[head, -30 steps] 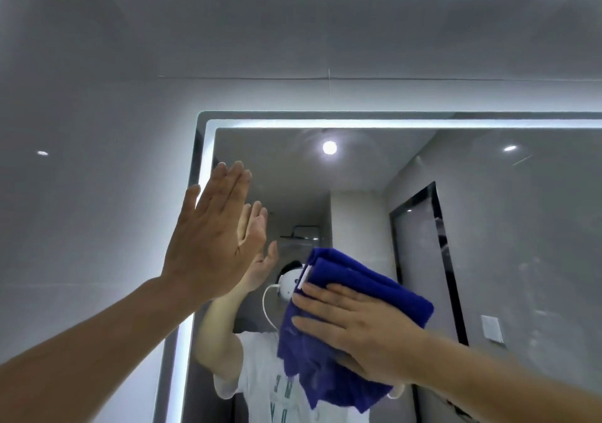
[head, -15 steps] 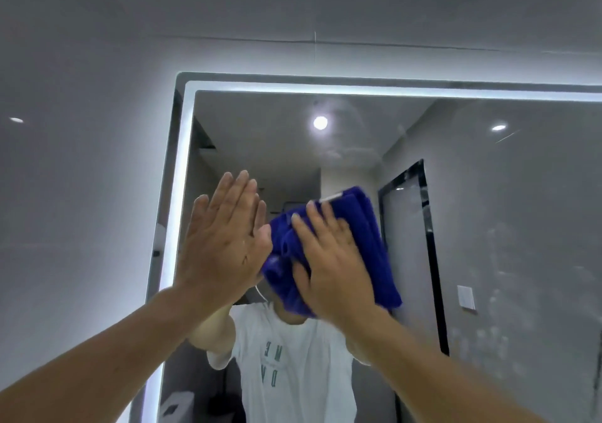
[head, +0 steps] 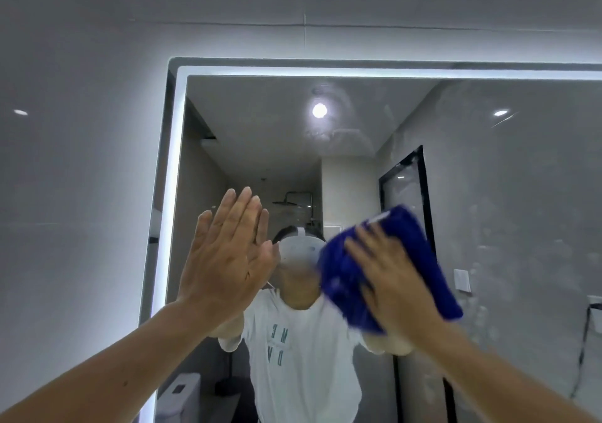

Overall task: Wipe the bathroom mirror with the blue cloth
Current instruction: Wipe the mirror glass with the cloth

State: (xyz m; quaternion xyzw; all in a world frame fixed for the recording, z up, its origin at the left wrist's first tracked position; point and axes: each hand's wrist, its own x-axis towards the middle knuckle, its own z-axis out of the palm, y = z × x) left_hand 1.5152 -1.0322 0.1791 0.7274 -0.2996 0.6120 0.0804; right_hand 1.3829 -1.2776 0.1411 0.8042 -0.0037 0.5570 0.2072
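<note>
The bathroom mirror (head: 488, 168) fills the wall ahead, framed by a lit white strip along its top and left edges. My right hand (head: 391, 276) presses the folded blue cloth (head: 420, 256) flat against the glass, fingers straight and spread, right of the mirror's middle. The cloth is motion-blurred. My left hand (head: 228, 260) rests flat on the glass near the left edge, fingers straight and pointing up. Smears and water spots show on the right part of the glass.
Grey tiled wall (head: 71, 194) surrounds the mirror on the left and above. The glass reflects a person in a white T-shirt, a black-framed door, a ceiling light, a shower head and a toilet.
My right hand has swept the blue cloth to the right, away from my left hand, which it was next to half a second ago. My left hand stays flat on the glass.
</note>
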